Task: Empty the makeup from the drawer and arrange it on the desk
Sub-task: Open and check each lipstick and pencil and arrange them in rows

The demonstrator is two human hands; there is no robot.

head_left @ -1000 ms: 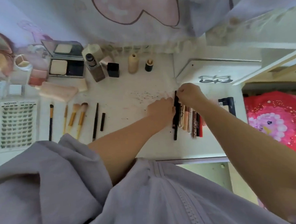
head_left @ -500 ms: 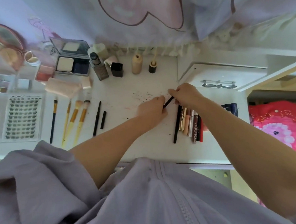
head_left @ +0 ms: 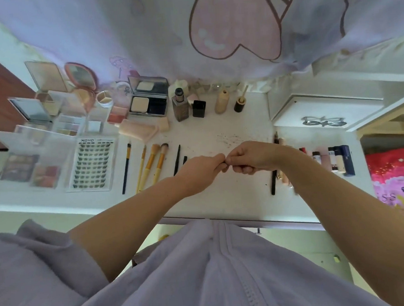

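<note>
Both fists curled, left hand point(head_left: 201, 170) meeting right hand point(head_left: 251, 158) fingertip to fingertip, perhaps pinching something unseen, above desk point(head_left: 234, 198).

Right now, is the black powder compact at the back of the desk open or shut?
Open. The black powder compact has its mirrored lid raised behind the pale powder pan.

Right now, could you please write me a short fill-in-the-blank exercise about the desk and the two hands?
1. The left hand and right hand meet at their ____.
2. The lash card lies to the ____ of the brushes.
3. The number of yellow-handled brushes is ____.
4. The open compact holds a pale ____ in its base.

Missing words: fingertips; left; three; powder
</note>
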